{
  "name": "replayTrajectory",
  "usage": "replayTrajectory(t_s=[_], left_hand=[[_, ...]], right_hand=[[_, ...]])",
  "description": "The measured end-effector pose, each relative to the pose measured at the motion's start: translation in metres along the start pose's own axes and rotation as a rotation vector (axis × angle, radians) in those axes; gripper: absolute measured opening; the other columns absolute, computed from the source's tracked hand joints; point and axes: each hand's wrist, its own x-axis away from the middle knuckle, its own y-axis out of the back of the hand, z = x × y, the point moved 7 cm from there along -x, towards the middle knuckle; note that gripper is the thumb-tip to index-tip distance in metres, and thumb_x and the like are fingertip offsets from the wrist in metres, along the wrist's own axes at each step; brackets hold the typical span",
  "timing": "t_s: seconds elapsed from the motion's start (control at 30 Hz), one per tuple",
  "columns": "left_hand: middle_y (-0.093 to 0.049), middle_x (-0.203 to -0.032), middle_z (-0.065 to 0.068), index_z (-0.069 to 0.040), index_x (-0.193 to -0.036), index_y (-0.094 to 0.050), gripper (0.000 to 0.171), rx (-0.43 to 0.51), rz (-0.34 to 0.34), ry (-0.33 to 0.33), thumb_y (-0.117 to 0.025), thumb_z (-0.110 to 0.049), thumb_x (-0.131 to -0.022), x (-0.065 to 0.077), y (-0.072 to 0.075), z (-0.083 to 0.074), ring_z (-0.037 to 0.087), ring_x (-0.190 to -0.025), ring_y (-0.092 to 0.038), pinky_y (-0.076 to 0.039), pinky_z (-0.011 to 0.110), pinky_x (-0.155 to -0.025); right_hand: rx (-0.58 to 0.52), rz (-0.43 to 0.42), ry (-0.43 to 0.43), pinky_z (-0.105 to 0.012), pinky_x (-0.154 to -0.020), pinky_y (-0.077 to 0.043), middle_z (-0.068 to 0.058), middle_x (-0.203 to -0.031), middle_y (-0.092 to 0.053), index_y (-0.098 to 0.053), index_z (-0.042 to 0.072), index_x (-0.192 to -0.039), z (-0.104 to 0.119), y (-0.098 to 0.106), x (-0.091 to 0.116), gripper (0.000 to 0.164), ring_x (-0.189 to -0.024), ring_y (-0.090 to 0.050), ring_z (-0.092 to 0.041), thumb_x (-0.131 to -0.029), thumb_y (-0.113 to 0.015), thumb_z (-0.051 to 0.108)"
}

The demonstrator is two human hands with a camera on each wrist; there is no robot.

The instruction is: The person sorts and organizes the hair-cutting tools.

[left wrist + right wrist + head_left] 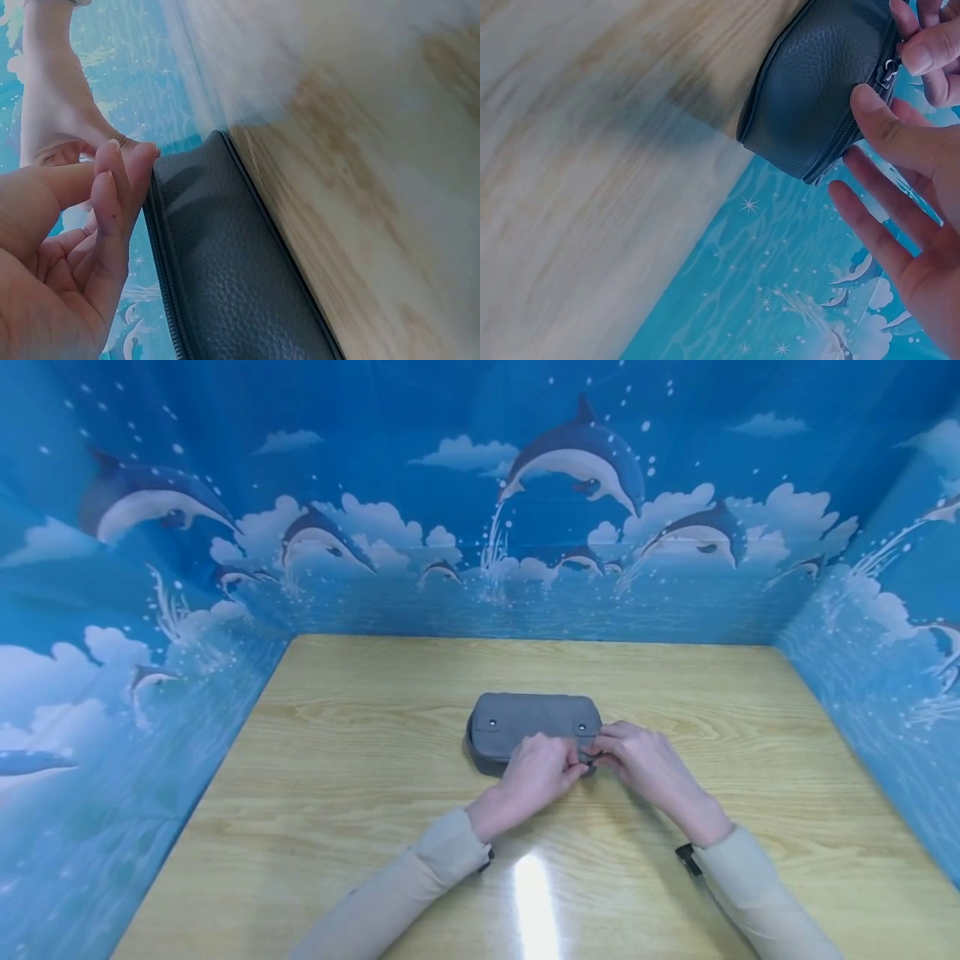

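Note:
A grey leather-look pouch (536, 714) with two metal snaps on its flap lies on the table, its zipped side towards me. My left hand (538, 768) is at the right part of that side, fingers curled. In the right wrist view its thumb and fingers pinch close against the metal zipper pull (887, 73); the pinched end is hidden. My right hand (647, 762) grips the pouch's right end, thumb (889, 127) on the zipper edge and some fingers behind it, the others spread out. In the left wrist view the pouch's pebbled side (225, 247) shows beside both hands.
The pouch rests on a light wood-grain table (360, 735). Blue curtains (375, 460) printed with dolphins and clouds stand along the back and both sides. A bright light reflection (536, 902) falls on the near part of the table.

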Motion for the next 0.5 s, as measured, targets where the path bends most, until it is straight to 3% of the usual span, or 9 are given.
replayTrajectory(t_s=[0.33,0.5], left_hand=[[-0.065,-0.066,-0.011,-0.017,-0.08,-0.073,0.017,0.008,0.012,-0.016,-0.078,-0.029,-0.091,0.0023,0.0005,0.0059,-0.004,-0.047,-0.044,-0.034,0.01,-0.043],[-0.067,-0.067,-0.01,-0.015,-0.083,-0.075,0.015,0.062,0.024,-0.005,-0.079,-0.027,-0.09,0.0034,-0.0002,0.0095,-0.006,-0.047,-0.046,-0.036,0.008,-0.043]], right_hand=[[-0.009,-0.013,-0.01,-0.031,-0.061,-0.059,-0.004,-0.087,-0.075,-0.078,0.009,-0.085,-0.0018,0.0002,0.0009,0.024,-0.076,-0.072,-0.021,-0.068,-0.09,-0.001],[-0.001,-0.003,-0.016,-0.031,-0.061,-0.059,-0.003,-0.087,-0.075,-0.077,0.009,-0.085,-0.0014,-0.0005,-0.0001,0.023,-0.076,-0.072,-0.02,-0.068,-0.09,-0.001]])
